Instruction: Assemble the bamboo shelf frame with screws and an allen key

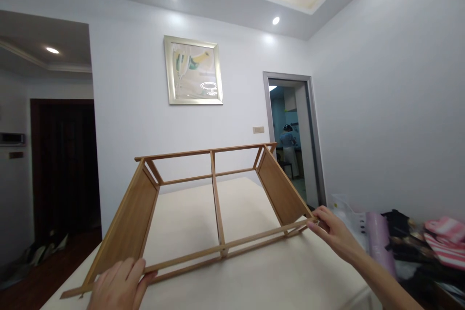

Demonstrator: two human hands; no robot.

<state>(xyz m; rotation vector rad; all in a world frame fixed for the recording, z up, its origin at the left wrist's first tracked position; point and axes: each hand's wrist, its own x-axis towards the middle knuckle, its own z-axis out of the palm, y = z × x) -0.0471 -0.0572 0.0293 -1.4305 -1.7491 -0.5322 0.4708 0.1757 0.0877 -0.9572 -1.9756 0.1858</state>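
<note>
A brown wooden frame (217, 193) with two solid side panels and a middle bar spans the white table (254, 281). Its near rail is gripped at the left end by my left hand (118, 283), fingers curled over the wood. At the right end, my right hand (329, 230) pinches the near corner, beside the right side panel (281, 189). The left side panel (125, 215) slopes away from my left hand. My fingers partly cover both near corners of the frame.
A purple roll (379, 242) and a pink-and-white striped cloth (446, 242) lie in a pile at the right. Behind the table, a picture (193, 70) hangs on the wall. Through the doorway, a person (288, 147) stands in another room. A dark door (65, 169) is at left.
</note>
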